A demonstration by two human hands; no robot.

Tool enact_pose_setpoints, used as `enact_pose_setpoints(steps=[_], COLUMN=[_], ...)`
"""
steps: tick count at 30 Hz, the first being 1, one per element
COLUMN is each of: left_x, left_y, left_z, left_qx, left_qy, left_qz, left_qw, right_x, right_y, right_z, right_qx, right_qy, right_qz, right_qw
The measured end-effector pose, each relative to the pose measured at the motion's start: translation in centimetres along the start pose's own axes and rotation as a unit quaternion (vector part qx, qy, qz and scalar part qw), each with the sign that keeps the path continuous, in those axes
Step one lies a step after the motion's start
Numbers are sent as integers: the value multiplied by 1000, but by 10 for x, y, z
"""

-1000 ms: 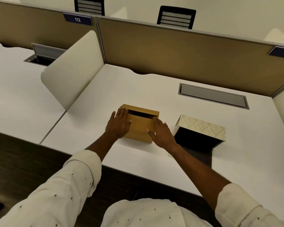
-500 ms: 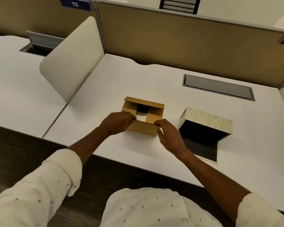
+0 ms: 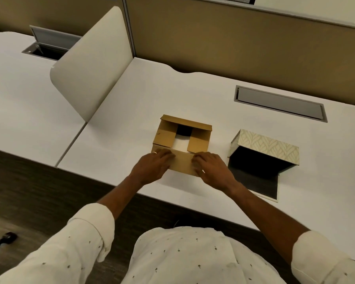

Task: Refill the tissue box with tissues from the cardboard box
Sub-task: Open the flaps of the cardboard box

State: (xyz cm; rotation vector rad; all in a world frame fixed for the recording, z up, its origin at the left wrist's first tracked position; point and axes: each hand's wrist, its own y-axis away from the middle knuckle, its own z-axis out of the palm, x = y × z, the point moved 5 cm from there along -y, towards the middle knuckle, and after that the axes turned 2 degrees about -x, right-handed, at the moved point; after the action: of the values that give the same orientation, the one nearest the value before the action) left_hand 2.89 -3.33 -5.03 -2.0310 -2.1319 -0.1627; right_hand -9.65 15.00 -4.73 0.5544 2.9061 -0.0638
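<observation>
White laminate desk top (image 3: pixel 193 95), wavy rear edge, butted against second white desk (image 3: pixel 19 103) to left. Cream rounded privacy screen (image 3: pixel 92 64) upright along seam between desks. Tan fabric partition wall (image 3: pixel 234 48) behind both. Grey rectangular cable-tray lid (image 3: pixel 280 103) closed, flush in near desk; matching grey lid (image 3: pixel 53 37) raised on left desk. Dark wood-grain floor (image 3: pixel 39 191) below. Black object (image 3: pixel 0 241) at lower left, unidentifiable.

Cardboard box (image 3: pixel 181 140) flaps now folded open.
</observation>
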Motion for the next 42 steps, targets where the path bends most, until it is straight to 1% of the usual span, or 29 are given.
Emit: enact_pose_setpoints(steps=[3,5,7,9,11,12,15,18,21,23,26,28,31,33,35,36,38,40,42], left_x=[1,-1,-2,-6,-11,-12,-10,-9,-12,-17,-27,-37,-53,-61,-69,-70,-67,-61,-54], left_y=[-24,-42,-61,-76,-84,-86,-90,-92,-87,-81,-72,-64,-50,-42,-41,-42,-45,-46,-47], left_z=[-17,-25,-27,-21,-12,-8,-2,-6,-16,-24,-35,-40,-42,-38,-31,-28,-20,-13,-5], left_qx=[3,-6,-23,-64,-110,-126,-140,-115,-60,-27,32,70,93,70,14,-14,-72,-114,-140], left_qy=[20,42,8,-38,-44,-31,12,21,57,83,103,98,47,-26,-84,-89,-60,19,104], left_qz=[-14,-32,-32,-56,-109,-132,-161,-167,-163,-160,-165,-181,-209,-231,-261,-270,-273,-284,-311], left_qw=[1000,999,999,996,987,983,977,979,983,983,980,976,972,970,962,959,958,952,934], right_x=[5,6,7,8,8,7,4,6,13,21,36,48,60,62,59,57,52,49,48], right_y=[-28,-45,-58,-68,-75,-77,-81,-81,-75,-70,-58,-46,-30,-25,-24,-25,-28,-32,-39], right_z=[-9,-10,-9,-10,-15,-18,-27,-42,-59,-66,-72,-72,-63,-55,-49,-46,-39,-34,-33], right_qx=[-2,-26,-65,-93,-96,-94,-75,-15,48,70,82,79,30,-9,-34,-43,-68,-92,-98], right_qy=[19,29,58,90,106,109,97,63,67,79,89,82,70,56,30,9,-27,-36,-34], right_qz=[3,2,-3,-13,-24,-29,-18,22,41,58,117,161,192,200,207,210,204,185,165], right_qw=[1000,999,996,992,989,989,992,998,996,993,986,980,978,978,977,977,976,978,981])
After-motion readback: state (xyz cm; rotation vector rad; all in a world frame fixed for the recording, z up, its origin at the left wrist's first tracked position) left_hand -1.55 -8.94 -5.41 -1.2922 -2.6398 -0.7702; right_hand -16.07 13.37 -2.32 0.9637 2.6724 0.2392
